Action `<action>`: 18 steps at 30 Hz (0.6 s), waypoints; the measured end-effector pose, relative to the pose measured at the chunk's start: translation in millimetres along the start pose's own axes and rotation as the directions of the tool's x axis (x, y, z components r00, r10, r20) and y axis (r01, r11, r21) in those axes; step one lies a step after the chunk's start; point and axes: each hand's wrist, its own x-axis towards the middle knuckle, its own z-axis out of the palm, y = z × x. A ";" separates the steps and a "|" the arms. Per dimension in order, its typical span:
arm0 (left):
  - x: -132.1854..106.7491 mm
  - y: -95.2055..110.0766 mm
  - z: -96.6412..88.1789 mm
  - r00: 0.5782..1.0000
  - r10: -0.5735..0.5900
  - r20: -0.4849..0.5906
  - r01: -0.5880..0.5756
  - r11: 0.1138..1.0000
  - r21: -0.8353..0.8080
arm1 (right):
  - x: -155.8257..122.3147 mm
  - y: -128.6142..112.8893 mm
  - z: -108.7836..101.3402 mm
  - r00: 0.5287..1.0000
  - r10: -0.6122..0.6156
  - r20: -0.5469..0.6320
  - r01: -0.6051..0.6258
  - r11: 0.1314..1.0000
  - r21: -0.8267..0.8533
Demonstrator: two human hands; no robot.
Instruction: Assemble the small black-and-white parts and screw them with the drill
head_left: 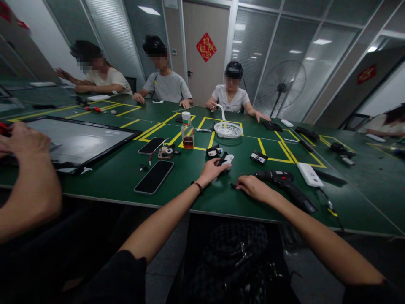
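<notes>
My left hand (211,170), with a beaded bracelet at the wrist, is closed around a small black-and-white part (227,160) just above the green table. To its right, my right hand (253,186) rests low near the table's front edge, its fingertips pinching a small black piece (233,185). A black cordless drill (281,179) lies beside my right hand, its bit hidden partly by the fingers. Two similar black-and-white parts lie beyond my hands, one left (214,151) and one right (258,158).
Left of my hands are two phones (154,176), a small brown mechanism (166,152) and a bottle of dark red liquid (188,135). A white basket (228,130) stands farther back. A white power bank (310,175) with a cable lies right. A neighbour's arm (34,185) reaches over a framed panel (79,137).
</notes>
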 end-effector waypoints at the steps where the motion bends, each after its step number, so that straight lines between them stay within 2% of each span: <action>1: 0.2 -0.6 0.2 1.000 -0.002 0.006 0.002 1.000 -0.010 | 0.5 0.1 -1.0 1.000 0.014 -0.008 -0.014 0.998 0.057; 3: 0.7 -1.4 0.8 1.000 0.001 0.017 0.000 1.000 -0.025 | 3.2 0.5 -5.1 0.998 0.057 -0.020 -0.052 0.978 0.203; 5: 0.9 -1.3 1.4 1.000 0.001 0.020 0.000 0.999 -0.047 | 8.7 1.9 -11.9 0.993 0.117 -0.008 -0.105 0.922 0.372; 7: 0.7 -0.2 2.0 1.000 -0.015 0.018 0.017 0.996 -0.082 | 17.2 4.7 -19.4 0.985 0.174 0.007 -0.151 0.830 0.536; 10: -0.7 2.9 2.9 0.999 -0.033 0.040 0.038 0.990 -0.137 | 33.3 10.7 -27.3 0.972 0.233 -0.018 -0.147 0.671 0.726; 13: -1.9 5.5 3.8 0.995 0.002 0.104 0.018 0.983 -0.185 | 48.4 16.5 -27.9 0.957 0.290 -0.013 -0.145 0.515 0.845; 18: 0.8 2.3 4.3 0.989 0.029 0.146 0.002 0.979 -0.206 | 62.0 24.8 -21.1 0.951 0.292 0.098 -0.181 0.273 0.945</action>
